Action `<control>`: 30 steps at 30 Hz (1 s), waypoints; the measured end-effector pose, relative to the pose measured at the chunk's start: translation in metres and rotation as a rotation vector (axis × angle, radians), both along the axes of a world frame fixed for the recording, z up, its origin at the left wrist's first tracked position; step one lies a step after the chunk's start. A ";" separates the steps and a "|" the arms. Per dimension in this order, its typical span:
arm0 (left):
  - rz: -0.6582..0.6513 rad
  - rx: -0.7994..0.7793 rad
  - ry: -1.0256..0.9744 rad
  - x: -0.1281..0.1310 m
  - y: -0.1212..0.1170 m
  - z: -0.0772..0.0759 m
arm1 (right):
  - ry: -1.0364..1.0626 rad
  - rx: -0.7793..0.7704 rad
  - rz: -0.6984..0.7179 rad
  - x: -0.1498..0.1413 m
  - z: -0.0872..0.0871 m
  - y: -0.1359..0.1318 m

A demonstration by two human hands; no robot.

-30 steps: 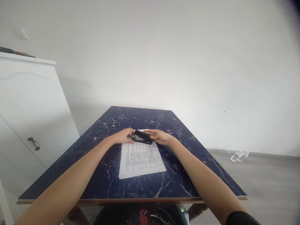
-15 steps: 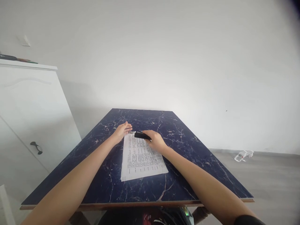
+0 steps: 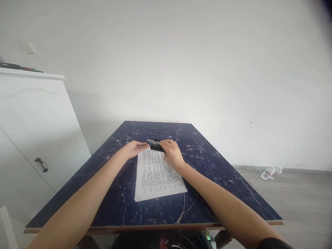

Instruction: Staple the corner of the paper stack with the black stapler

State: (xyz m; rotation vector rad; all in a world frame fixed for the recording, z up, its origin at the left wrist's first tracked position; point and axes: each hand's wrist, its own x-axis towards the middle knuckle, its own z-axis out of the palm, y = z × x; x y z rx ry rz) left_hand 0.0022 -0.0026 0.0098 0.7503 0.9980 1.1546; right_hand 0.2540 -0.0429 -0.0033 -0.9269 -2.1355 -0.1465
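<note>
Fingers of the right hand [image 3: 171, 152] bent tightly round a black stapler [image 3: 157, 148], parted at the tip

Holding the stapler by its right-side end, with a silver rail [image 3: 153, 141] showing along the far side, spread from the rest at the left-pointing tip. Placed above the far end of a stack of printed sheets [image 3: 160, 176], lying flat on the dark blue marbled table [image 3: 202, 148].

Reaching with the left hand [image 3: 133, 149] toward that same tip, palm partly turned up, fingers almost straight and close together, ending just beside the stapler. Showing a small greyish patch [image 3: 140, 146] between those fingers; too small to name, so cannot say for certain of anything pinched there.

Judging by this pose, at the stage of working on the stapler's parted end two-handed: supporting with the right, attending to the tip with the left. Apparently not pressing anything onto the sheets yet.

For the next move, likely needing a steady right grip, a clear gap at the rail, and careful lining-up of left fingertips with that narrow strip, without nudging the uneven-edged stack below.
</note>
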 end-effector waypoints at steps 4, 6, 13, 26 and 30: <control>0.223 0.143 0.092 -0.006 0.007 -0.004 | 0.233 -0.538 -0.092 -0.002 0.001 0.000; 0.276 0.272 0.146 -0.004 0.005 -0.002 | 0.196 -0.679 -0.065 -0.003 0.001 0.000; -0.066 0.612 0.513 0.024 -0.034 0.026 | 0.194 -0.305 0.066 0.002 0.007 -0.002; -0.424 0.699 0.670 0.054 -0.057 0.026 | -0.092 0.145 0.410 0.010 0.016 -0.002; -0.430 0.701 0.708 0.055 -0.058 0.027 | -0.080 0.135 0.389 0.009 0.017 -0.004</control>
